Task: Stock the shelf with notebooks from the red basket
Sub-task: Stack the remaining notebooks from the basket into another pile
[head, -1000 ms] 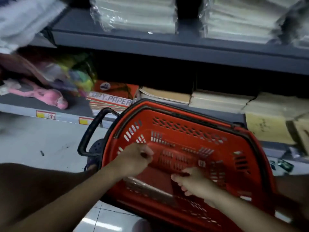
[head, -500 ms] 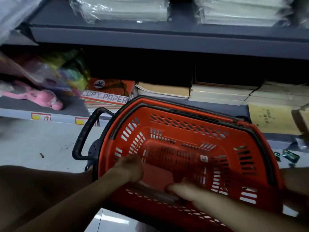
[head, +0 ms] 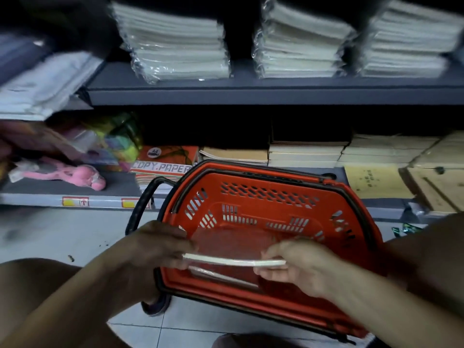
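Observation:
The red basket [head: 263, 192] stands on the floor in front of the low shelf, tilted toward me. Over it I hold a thin plastic-wrapped pack of notebooks [head: 233, 261], seen edge-on, level with the basket's near rim. My left hand [head: 160, 244] grips its left end and my right hand [head: 293, 264] grips its right end. Another wrapped pack [head: 223, 277] lies on the basket's bottom below it. Stacks of wrapped notebooks [head: 175, 46] sit on the grey upper shelf [head: 251, 92].
The lower shelf [head: 62, 199] holds a pink toy [head: 85, 175], a ream of copy paper [head: 163, 169], brown notebooks [head: 236, 155] and envelopes [head: 374, 182]. A black handle [head: 140, 204] sticks out at the basket's left. Pale floor tiles lie left of the basket. My knees flank it.
Both hands were down inside the basket; they have risen with a wrapped pack held between them. The camera has tilted up, showing more of the upper shelf.

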